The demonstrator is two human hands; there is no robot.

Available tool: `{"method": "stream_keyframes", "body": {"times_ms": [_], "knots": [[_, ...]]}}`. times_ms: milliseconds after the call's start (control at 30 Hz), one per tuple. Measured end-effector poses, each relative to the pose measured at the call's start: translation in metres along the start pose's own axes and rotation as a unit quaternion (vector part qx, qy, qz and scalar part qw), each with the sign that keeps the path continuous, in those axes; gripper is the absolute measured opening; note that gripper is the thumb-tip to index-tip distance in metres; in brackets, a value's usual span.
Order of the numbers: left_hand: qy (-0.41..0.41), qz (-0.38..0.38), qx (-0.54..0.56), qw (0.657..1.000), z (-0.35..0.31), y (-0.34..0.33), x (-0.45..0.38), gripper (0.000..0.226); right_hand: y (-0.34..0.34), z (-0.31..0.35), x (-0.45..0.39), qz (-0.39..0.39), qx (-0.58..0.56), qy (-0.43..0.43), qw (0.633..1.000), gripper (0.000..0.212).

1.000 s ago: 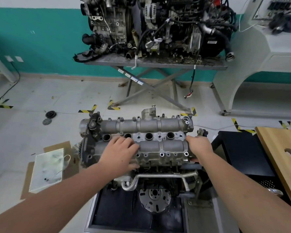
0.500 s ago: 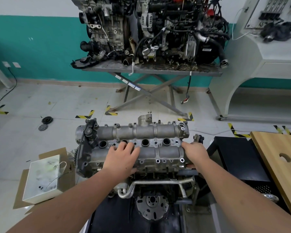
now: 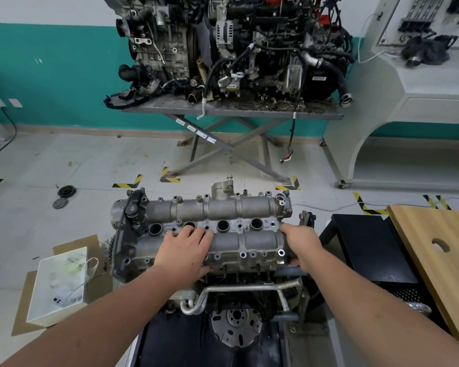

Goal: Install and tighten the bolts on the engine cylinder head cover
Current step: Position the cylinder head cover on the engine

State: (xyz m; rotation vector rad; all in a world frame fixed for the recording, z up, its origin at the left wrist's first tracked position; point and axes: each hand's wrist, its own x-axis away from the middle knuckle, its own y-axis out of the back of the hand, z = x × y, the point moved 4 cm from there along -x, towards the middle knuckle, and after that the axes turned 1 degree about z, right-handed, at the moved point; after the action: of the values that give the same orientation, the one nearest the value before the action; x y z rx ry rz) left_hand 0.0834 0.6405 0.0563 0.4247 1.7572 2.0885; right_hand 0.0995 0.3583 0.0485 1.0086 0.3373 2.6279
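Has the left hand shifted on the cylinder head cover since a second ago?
No. The left hand lies on the same spot of the cylinder head cover, fingertips near the same round holes.

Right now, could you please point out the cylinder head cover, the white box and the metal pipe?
cylinder head cover (image 3: 223,207): head view, far cam housing.
white box (image 3: 59,282): head view, top face.
metal pipe (image 3: 249,288): head view, straight middle run.
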Motion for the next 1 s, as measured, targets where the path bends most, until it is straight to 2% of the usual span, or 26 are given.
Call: {"method": "stream_keyframes", "body": {"times_ms": [100,467,600,767,1000], "knots": [[0.001,0.003,0.003,1.0,0.0,0.001,0.0,0.09,-0.001,-0.002,-0.001,-0.006,0.0,0.0,1.0,0.046],[0.024,0.021,-0.002,0.999,-0.007,0.006,0.003,0.087,0.0,0.005,0.0,-0.005,-0.002,-0.004,1.0,0.037],[0.032,0.048,0.013,0.998,-0.004,0.007,-0.005,0.085,0.001,0.017,-0.001,-0.002,0.014,0.0,1.0,0.043],[0.032,0.062,0.015,0.997,-0.002,0.005,-0.004,0.087,-0.001,0.007,0.001,-0.01,-0.006,-0.006,1.0,0.033],[0.031,0.068,0.009,0.997,-0.003,0.004,-0.005,0.087,0.001,0.003,-0.002,-0.007,-0.018,-0.001,1.0,0.038]]}}
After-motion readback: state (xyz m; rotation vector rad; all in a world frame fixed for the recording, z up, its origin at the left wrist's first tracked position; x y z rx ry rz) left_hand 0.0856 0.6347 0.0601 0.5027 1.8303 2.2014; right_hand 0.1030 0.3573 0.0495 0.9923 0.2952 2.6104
